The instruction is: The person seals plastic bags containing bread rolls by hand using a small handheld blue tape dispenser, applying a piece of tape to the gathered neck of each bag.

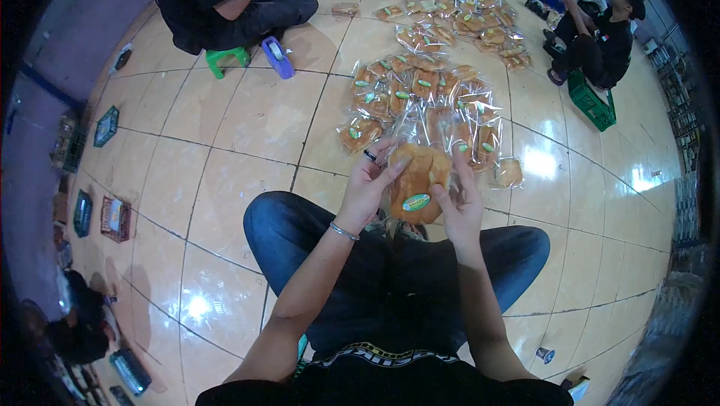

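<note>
Between my two hands is a bread loaf in a clear plastic bag (419, 175), held up above the floor in front of my crossed legs. A green and yellow oval label (416, 202) with writing sits low on its near face. My left hand (368, 184) grips the bag's left side, thumb across the front. On the right side, my right hand (461, 198) holds it with the thumb in front and fingers partly behind. Just beyond lies a pile of bagged breads (424, 82) with similar labels. One small bagged bread (509, 172) rests at the pile's right edge.
More bagged breads (461, 7) spread across the tiled floor (247, 113). At upper left a person (197, 7) sits on a green stool (226, 59) beside a purple tape dispenser (278, 57). Another person (604, 46) sits on a green crate (590, 105). Baskets (115, 219) stand left.
</note>
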A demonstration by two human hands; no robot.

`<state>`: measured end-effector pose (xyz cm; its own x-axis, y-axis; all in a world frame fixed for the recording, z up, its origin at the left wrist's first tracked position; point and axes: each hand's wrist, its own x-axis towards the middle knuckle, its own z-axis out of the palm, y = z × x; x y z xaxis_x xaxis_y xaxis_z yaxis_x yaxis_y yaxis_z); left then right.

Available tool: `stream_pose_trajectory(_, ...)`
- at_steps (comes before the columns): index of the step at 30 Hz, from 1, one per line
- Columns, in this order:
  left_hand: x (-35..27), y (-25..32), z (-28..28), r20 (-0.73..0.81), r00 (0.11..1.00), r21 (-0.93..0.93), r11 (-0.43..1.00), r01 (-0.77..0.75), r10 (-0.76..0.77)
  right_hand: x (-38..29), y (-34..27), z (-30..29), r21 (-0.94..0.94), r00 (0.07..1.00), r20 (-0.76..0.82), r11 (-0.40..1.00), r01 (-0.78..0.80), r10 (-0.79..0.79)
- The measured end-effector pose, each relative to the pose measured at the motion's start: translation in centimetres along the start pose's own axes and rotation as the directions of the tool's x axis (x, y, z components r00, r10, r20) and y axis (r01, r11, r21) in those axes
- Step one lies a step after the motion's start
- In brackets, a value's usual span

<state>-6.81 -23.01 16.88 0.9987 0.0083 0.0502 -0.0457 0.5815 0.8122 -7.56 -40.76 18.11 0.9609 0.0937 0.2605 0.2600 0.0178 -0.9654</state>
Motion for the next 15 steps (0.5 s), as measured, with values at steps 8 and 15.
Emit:
stream_pose_trajectory(8, -0.7, 0.7, -0.3, 0.173, 0.984, 0.191, 0.979, -0.072, 0.039, 0.3, -0.5, -0.6, -0.203, 0.997, 0.051, 0.977, 0.072, -0.063)
stream_pose_trajectory(15, -0.7, 0.5, 0.6, 0.189, 0.969, 0.229, 0.953, -0.199, 0.157, 0.5, -0.2, -0.6, -0.150, 0.999, -0.019, 0.988, 0.031, -0.035)
